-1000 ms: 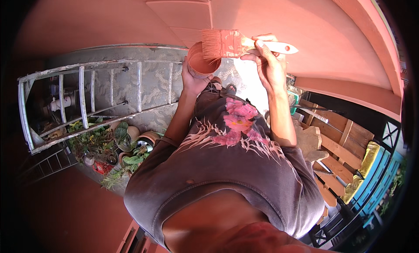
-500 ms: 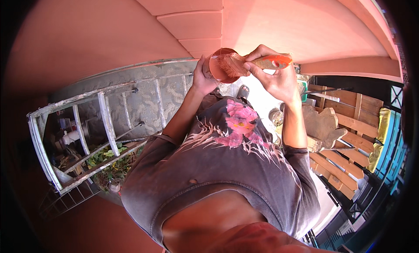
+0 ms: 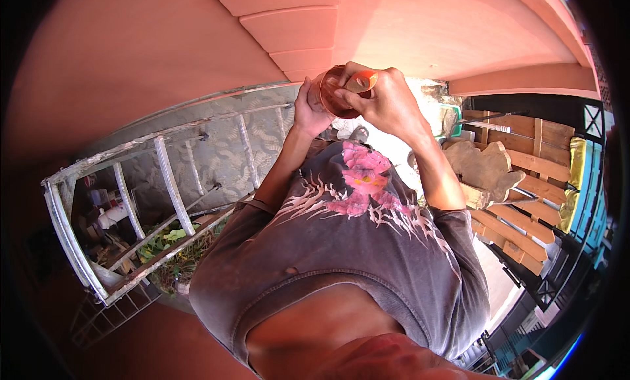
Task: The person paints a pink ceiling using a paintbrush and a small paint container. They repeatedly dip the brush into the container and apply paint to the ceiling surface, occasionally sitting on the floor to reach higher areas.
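Brush point(image 3: 364, 82) at the mouth of the cup point(image 3: 330, 103)

Head view: left hand point(image 3: 311, 113) grips the cup around its left side. Right hand point(image 3: 388, 104) grasps the brush; its orange handle end points up toward the camera, long axis slanting down-left into the cup. Cup lies immediately left of the right hand. Bristles hidden; depth inside cannot be determined. Ladder point(image 3: 174, 184) farther left.

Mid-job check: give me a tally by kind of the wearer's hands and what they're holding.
Bare hands: 2 (left hand, right hand)
Paint cup: 1, in the left hand
Paintbrush: 1, in the right hand
Total: 4
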Available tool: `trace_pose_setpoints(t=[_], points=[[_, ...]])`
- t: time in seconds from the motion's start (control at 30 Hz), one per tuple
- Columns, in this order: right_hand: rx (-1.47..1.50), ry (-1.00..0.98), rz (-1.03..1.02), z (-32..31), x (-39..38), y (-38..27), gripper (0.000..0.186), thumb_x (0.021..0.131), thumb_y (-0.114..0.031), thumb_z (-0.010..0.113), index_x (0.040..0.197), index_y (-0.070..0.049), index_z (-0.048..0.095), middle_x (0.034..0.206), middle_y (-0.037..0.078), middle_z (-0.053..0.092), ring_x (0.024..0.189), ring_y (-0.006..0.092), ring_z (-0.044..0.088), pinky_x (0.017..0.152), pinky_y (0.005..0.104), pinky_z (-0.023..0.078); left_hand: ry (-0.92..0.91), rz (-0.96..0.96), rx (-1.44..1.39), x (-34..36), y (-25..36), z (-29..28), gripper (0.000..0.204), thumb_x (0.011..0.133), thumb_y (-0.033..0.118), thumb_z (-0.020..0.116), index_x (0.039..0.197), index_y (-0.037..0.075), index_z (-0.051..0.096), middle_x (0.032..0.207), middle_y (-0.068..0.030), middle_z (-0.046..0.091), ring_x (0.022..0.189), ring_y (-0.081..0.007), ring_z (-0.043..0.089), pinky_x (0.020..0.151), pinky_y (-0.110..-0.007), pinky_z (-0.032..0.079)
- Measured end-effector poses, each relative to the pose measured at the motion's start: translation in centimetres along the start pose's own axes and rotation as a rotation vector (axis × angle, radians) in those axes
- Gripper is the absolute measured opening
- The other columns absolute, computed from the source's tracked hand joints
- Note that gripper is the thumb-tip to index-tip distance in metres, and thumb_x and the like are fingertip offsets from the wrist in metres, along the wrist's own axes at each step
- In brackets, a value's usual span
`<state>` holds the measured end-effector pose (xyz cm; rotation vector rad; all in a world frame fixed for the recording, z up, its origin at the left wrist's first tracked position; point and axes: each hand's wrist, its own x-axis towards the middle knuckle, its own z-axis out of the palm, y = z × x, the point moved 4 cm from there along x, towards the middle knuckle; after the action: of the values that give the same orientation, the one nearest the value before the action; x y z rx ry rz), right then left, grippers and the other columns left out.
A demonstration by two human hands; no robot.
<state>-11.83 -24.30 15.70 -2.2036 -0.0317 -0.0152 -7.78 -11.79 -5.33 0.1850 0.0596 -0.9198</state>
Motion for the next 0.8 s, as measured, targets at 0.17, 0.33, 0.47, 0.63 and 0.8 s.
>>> trace_pose_setpoints(t=[0.17, 0.33, 0.47, 0.63, 0.8], points=[[-0.086, -0.019, 0.016, 1.4, 0.5, 0.0, 0.018, 0.085, -0.013, 0.073, 0.099, -0.003, 0.071, 0.077, 0.021, 0.07, 0.073, 0.0381, 0.07, 0.066, 0.0427, 0.056, -0.033, 0.012, 0.017, -0.3, 0.8, 0.6, 0.069, 0.102, 0.057, 0.035, 0.146, 0.006, 0.044, 0.144, -0.0134, 0.053, 0.134, -0.0288, 0.05, 0.115, -0.051, 0.038], [-0.046, 0.025, -0.005, 1.0, 0.3, -0.6, 0.017, 0.084, -0.013, 0.074, 0.097, -0.003, 0.07, 0.076, 0.021, 0.069, 0.071, 0.0381, 0.07, 0.064, 0.0417, 0.055, 0.004, -0.005, 0.049, -0.3, 1.1, 0.1, 0.066, 0.101, 0.06, 0.038, 0.148, 0.015, 0.041, 0.149, -0.0112, 0.047, 0.138, -0.0294, 0.045, 0.113, -0.053, 0.039], [-0.029, 0.073, -0.004, -0.4, 0.3, -1.3, 0.017, 0.084, -0.013, 0.074, 0.096, -0.002, 0.069, 0.074, 0.02, 0.07, 0.071, 0.0366, 0.071, 0.063, 0.0414, 0.055, 0.048, 0.001, 0.14, -0.3, 1.4, -0.1, 0.067, 0.1, 0.061, 0.038, 0.149, 0.015, 0.04, 0.151, -0.0104, 0.045, 0.14, -0.0293, 0.044, 0.113, -0.053, 0.039], [-0.116, 0.05, -0.032, 0.7, 0.8, -1.2, 0.016, 0.085, -0.014, 0.073, 0.096, -0.004, 0.068, 0.074, 0.02, 0.069, 0.069, 0.0382, 0.07, 0.064, 0.0431, 0.055, -0.034, -0.008, 0.015, -0.3, 1.6, 0.8, 0.071, 0.101, 0.059, 0.035, 0.148, 0.006, 0.041, 0.147, -0.0144, 0.05, 0.136, -0.0299, 0.048, 0.114, -0.052, 0.039], [-0.155, 0.042, -0.067, 1.9, 1.2, -1.3, 0.016, 0.084, -0.016, 0.073, 0.095, -0.004, 0.068, 0.072, 0.02, 0.068, 0.069, 0.039, 0.069, 0.063, 0.0435, 0.055, -0.24, -0.051, -0.102, -0.2, 1.9, 1.0, 0.073, 0.101, 0.06, 0.034, 0.149, 0.006, 0.04, 0.147, -0.0151, 0.05, 0.136, -0.0307, 0.048, 0.113, -0.053, 0.04]])
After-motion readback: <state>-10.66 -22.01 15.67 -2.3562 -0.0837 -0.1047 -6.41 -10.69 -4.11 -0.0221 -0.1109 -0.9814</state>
